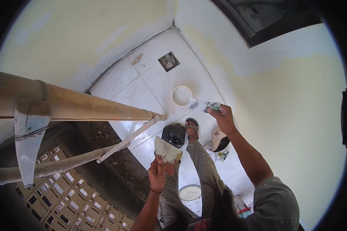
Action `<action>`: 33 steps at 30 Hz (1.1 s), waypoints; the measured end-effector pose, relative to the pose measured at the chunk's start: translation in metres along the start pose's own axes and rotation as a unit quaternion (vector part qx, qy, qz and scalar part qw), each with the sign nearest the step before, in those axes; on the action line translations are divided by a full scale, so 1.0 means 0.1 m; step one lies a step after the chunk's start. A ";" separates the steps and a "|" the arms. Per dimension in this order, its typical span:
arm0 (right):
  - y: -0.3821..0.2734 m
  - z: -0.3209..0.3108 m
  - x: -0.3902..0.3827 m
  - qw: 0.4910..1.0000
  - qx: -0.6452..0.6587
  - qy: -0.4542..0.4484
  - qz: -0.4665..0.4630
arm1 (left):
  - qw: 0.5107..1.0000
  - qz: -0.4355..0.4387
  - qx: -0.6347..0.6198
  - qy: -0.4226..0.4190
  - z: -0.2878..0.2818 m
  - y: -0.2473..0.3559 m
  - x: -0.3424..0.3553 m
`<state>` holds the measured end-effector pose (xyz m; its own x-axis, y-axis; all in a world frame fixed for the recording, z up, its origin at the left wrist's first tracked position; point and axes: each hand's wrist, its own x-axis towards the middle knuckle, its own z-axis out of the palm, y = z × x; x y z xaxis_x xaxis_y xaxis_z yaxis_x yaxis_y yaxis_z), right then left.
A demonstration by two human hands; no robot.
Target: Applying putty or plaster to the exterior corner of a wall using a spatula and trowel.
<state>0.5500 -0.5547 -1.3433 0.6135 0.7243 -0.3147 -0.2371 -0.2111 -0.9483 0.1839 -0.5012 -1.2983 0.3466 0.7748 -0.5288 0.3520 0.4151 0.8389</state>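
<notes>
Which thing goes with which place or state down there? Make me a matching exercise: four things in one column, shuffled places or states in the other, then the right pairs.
Things:
1. Smeared flat tool
2. Pale flat piece
3. White tub
4. Black bag

Places or states:
A. Open-topped, on the floor tiles
B. In the left hand
C. Beside the sandalled foot
D. In the right hand

Right pairs: 1-D, 2-B, 3-A, 4-C
</notes>
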 end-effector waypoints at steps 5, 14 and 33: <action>-2.26 0.19 -1.19 0.995 -0.002 -0.052 -0.084 | 0.917 -0.027 -0.388 -0.091 0.01 1.84 -0.54; -4.63 0.92 -2.93 0.771 -0.201 -0.191 -0.573 | 0.844 0.020 -0.494 -0.208 -0.65 3.55 -2.59; -4.85 2.13 -3.91 0.973 0.197 -0.119 -0.016 | 0.805 0.457 -0.361 0.110 -2.14 3.11 -3.86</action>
<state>0.2651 -0.5955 -0.7518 0.4453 0.8673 -0.2225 -0.5204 0.0485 -0.8525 -0.0264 -0.5695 -0.8053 -0.0158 0.9470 0.3208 -0.5884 -0.2682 0.7628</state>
